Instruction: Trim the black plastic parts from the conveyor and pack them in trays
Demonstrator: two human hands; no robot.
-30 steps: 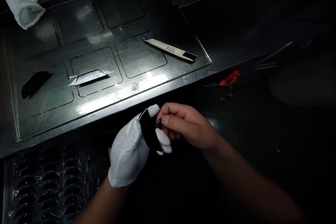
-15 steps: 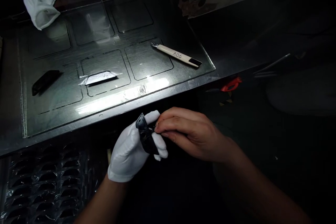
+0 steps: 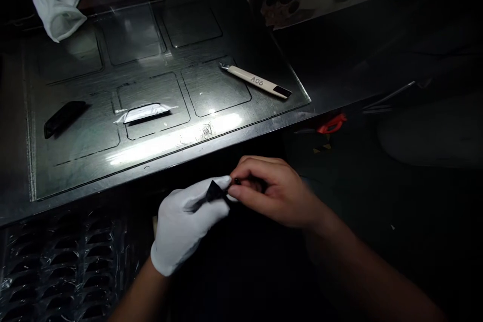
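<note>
My left hand (image 3: 188, 221), in a white glove, is closed round a black plastic part (image 3: 215, 191). One pointed end of the part shows between thumb and fingers; the glove covers most of the rest. Right beside it, my bare right hand (image 3: 277, 191) has thumb and fingertips pinched together at the far end of the glove. A tiny dark bit (image 3: 237, 181) shows at those fingertips, too small to name. Both hands are just in front of the table edge. On the table lie another black part (image 3: 65, 116) and a part with a whitish face in clear film (image 3: 147, 112).
White nippers marked A06 (image 3: 256, 80) lie on the glass-like sheet (image 3: 211, 85). A spare white glove (image 3: 58, 5) sits at the back left. Below left, a clear tray (image 3: 62, 271) holds several dark pieces. An orange-red handle (image 3: 332, 123) shows beyond the table edge.
My left hand has turned over, so the black part's broad side no longer shows and only its tip is seen. My right fingers stay pinched beside it, slightly shifted.
</note>
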